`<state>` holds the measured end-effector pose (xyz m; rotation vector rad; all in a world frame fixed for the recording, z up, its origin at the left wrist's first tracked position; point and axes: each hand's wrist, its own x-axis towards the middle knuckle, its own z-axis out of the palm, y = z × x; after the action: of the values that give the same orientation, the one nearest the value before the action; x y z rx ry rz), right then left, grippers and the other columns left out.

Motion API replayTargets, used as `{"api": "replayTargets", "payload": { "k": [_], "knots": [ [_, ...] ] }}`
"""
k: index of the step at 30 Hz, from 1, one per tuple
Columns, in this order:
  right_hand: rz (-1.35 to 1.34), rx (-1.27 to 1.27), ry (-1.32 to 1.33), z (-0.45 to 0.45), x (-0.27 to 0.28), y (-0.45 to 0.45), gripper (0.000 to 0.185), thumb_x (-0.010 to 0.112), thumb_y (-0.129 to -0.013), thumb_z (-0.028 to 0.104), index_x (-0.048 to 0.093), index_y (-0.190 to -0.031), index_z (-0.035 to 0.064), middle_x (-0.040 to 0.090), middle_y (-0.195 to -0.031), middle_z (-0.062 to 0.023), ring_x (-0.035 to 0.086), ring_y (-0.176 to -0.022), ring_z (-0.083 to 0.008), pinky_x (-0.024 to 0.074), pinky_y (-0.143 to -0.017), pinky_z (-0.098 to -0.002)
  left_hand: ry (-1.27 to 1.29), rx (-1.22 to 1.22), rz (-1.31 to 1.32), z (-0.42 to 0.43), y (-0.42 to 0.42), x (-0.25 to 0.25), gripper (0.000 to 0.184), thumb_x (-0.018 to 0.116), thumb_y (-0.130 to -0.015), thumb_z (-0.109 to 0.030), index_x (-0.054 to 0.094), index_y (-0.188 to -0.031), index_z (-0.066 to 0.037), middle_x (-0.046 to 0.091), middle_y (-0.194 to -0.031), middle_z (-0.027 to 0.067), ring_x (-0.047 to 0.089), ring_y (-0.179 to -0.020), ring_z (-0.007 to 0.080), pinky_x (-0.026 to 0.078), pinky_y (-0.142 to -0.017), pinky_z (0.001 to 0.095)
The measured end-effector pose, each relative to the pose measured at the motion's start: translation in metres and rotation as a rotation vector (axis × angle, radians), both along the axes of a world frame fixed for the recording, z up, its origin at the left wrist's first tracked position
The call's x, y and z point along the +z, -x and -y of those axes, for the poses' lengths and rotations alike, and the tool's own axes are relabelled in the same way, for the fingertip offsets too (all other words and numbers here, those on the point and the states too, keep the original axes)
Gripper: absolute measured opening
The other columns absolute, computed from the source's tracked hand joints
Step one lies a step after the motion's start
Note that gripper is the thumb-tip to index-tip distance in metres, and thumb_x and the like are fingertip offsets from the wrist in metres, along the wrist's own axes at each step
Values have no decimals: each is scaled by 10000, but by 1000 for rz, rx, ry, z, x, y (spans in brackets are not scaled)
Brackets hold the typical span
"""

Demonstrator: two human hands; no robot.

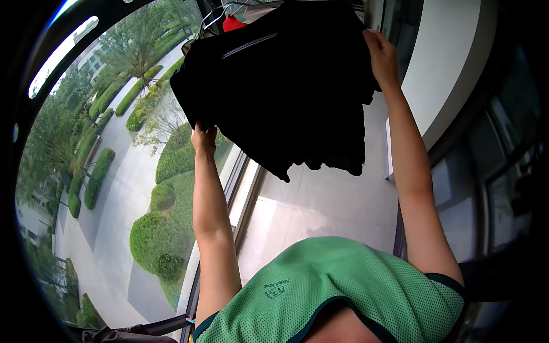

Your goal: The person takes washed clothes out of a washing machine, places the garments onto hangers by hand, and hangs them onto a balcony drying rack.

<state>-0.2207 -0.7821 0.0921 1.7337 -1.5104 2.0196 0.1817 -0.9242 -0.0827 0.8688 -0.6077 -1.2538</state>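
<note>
Reaching forward beyond a green shirt (pixel 343 280) cropped at the bottom edge, the left hand (pixel 205 140) and right hand (pixel 383 60) are gripping opposite sides of a black garment (pixel 280 91), each partly hidden by it. The garment is hanging spread between them, its folds mostly unreadable, and is partly covering a red item (pixel 233 23), while clipped bushes (pixel 157 243) are showing outside.

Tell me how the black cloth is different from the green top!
The black cloth looks nearly all black; the green top is mostly green. The left hand and right hand hold the black cloth up, while the green top is worn. Both are fabric.
</note>
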Motion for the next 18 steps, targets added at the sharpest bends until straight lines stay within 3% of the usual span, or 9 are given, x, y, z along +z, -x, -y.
{"api": "replayTargets", "payload": {
  "k": [1, 2, 3, 4, 5, 6, 8, 12, 18],
  "knots": [
    [51, -39, 46, -4, -8, -5, 278, 561, -866, 298, 610, -1011, 66, 561, -683, 22, 437, -571, -37, 337, -530, -192, 59, -74, -30, -3, 2, -4, 434, 480, -868, -437, 483, -1171, -126, 547, -1143, 54, 491, -1087, 266, 354, -951, 481],
    [19, 5, 45, -2, -30, 2, 371, 589, -839, 340, 558, -1095, 73, 607, -782, -10, 539, -662, -77, 413, -604, -211, 55, -74, -30, -3, 3, -13, 434, 480, -868, -437, 483, -1171, -126, 547, -1143, 54, 491, -1087, 266, 354, -951, 481],
    [40, 39, 84, 1, -55, 0, 537, 652, -772, 380, 483, -1174, 67, 608, -901, -68, 593, -784, -143, 464, -695, -252, 58, -292, -118, 0, 4, -24, 570, 485, -823, -526, 419, -1233, -135, 479, -1215, 39, 408, -1165, 263, 303, -989, 462],
    [125, 68, -58, -4, -76, -9, 691, 699, -705, 404, 416, -1221, 43, 570, -1030, -135, 566, -953, -211, 453, -809, -298, 61, -510, -205, 1, 5, -31, 712, 489, -778, -616, 356, -1295, -145, 412, -1288, 23, 325, -1243, 259, 252, -1027, 444],
    [176, 97, -133, 1, -103, -16, 741, 709, -683, 392, 390, -1227, 2, 525, -1109, -180, 504, -1063, -247, 403, -891, -317, 129, -534, -53, -15, 19, -15, 858, 462, -709, -698, 308, -1328, -125, 376, -1334, 33, 322, -1249, 264, 261, -1031, 418],
    [285, 127, -283, -2, -118, -24, 725, 702, -696, 364, 394, -1215, -38, 514, -1126, -176, 455, -1128, -267, 353, -946, -329, 128, -534, -54, -20, 25, -10, 858, 462, -709, -698, 308, -1328, -125, 376, -1334, 33, 322, -1249, 264, 261, -1031, 418],
    [792, 466, -490, 3, -139, -24, 592, 670, -744, 269, 433, -1192, -38, 524, -1130, -127, 496, -1050, -231, 376, -903, -349, 142, -562, -28, -21, 33, -1, 844, 460, -746, -668, 277, -1351, -108, 323, -1379, 52, 296, -1270, 263, 248, -1043, 401],
    [1188, 525, -274, 9, -146, -9, 505, 606, -805, 279, 420, -1206, 34, 491, -1192, -112, 481, -1071, -238, 384, -903, -358, 96, -374, -63, -22, 21, 7, 863, 475, -753, -659, 247, -1367, -97, 282, -1403, 83, 280, -1279, 269, 230, -1051, 404],
    [1298, 559, -300, 4, -140, 1, 452, 570, -842, 296, 431, -1189, 41, 516, -1106, -79, 472, -1061, -237, 428, -840, -336, 76, -532, -91, -40, -15, 15, 903, 489, -722, -684, 279, -1355, -76, 315, -1387, 78, 289, -1272, 262, 192, -1064, 418]
  ]
}}
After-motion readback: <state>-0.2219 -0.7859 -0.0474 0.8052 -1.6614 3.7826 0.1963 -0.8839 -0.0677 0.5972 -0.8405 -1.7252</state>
